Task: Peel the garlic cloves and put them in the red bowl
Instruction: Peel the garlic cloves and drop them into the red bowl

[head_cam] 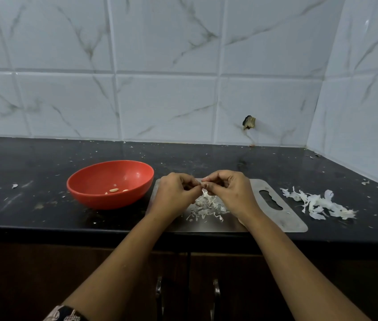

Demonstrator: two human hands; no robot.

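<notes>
Hands meet above the board [276, 220], left hand [174, 193] and right hand [230, 193] both pinching one clove [203, 183]; peeled cloves [114, 190] in the bowl [83, 179].

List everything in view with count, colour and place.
round red plastic bowl: one, red, counter, left of board.
peeled garlic cloves: about three, pale, inside bowl.
flat steel cutting board: one, grey, counter's front edge.
papery garlic skins: two heaps, white, on board and right of it.
black stone counter: one, black, below wall.
marbled wall tiles: many, white, behind counter.
small garlic clove: one, pale, pinched between both hands.
left hand: one, pinching clove.
right hand: one, pinching clove.
</notes>
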